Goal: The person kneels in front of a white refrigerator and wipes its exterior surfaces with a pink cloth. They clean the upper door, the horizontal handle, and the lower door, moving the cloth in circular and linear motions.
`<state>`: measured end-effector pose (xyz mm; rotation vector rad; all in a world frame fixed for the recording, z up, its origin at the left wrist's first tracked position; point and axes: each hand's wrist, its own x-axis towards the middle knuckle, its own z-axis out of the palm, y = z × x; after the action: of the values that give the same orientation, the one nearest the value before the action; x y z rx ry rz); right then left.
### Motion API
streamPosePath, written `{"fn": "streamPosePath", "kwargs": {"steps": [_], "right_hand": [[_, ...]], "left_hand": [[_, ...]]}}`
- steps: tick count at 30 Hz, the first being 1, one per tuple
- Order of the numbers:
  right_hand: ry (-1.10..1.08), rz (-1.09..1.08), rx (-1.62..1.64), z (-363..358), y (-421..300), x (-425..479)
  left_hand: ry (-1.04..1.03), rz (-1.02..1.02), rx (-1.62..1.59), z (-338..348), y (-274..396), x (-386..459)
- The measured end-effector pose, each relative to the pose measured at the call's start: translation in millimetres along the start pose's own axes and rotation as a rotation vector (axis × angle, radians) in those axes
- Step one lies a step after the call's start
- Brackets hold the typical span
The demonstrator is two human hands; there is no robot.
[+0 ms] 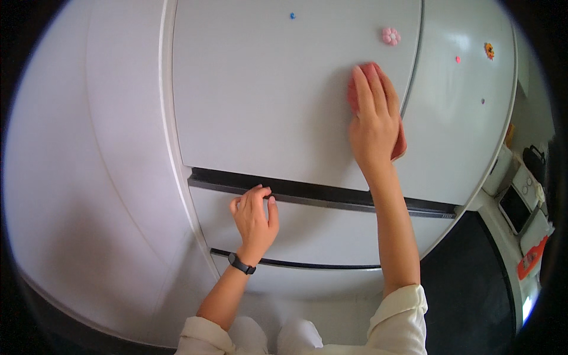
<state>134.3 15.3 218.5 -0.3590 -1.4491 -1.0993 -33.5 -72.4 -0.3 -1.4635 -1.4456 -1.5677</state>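
Observation:
My right hand (pixel 374 117) presses a pinkish-red cloth (pixel 399 142) flat against the white refrigerator door (pixel 257 93), close to the seam with the right-hand door (pixel 452 146). Parts of the cloth show past the fingers and below the wrist side; the rest lies hidden under the palm. Lower and to the left, my left hand (pixel 256 217) is empty, its fingers apart and slightly bent. Its fingertips are at the dark handle recess (pixel 319 191) between the upper doors and the drawer (pixel 328 230); whether they touch it, I cannot tell. A black band circles that wrist.
A pink flower magnet (pixel 391 36), a blue magnet (pixel 292 16) and an orange one (pixel 489 51) sit on the doors. A plain white wall panel (pixel 120 133) stands at left. At right, a counter (pixel 481 202) holds a microwave oven (pixel 517 206) above a black panel (pixel 461 275).

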Motion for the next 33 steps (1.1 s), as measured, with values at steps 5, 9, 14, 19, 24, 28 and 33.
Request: {"fn": "streamPosePath", "kwargs": {"steps": [5, 9, 14, 19, 24, 28, 33], "right_hand": [[0.042, -0.039, 0.166, 33, -28, 62], [-0.139, -0.126, 0.266, 35, -52, 22], [-0.375, -0.358, 0.365, 6, -59, -40], [-0.089, -0.094, 0.154, 31, -55, 10], [-0.227, -0.233, 0.361, 38, -102, 1], [-0.290, -0.392, 0.475, 38, -114, -48], [-0.335, -0.360, 0.328, -4, -70, -90]], "left_hand": [[0.015, 0.036, 0.008, 1, -2, 3], [0.002, 0.022, 0.004, -2, -8, 1], [0.028, 0.042, 0.015, 1, -8, 0], [0.005, 0.065, -0.018, 0, -10, -2], [0.012, 0.056, -0.017, 4, -8, -4], [-0.014, 0.100, 0.039, 3, -17, -2], [-0.051, 0.159, 0.066, -1, -19, 0]]}}
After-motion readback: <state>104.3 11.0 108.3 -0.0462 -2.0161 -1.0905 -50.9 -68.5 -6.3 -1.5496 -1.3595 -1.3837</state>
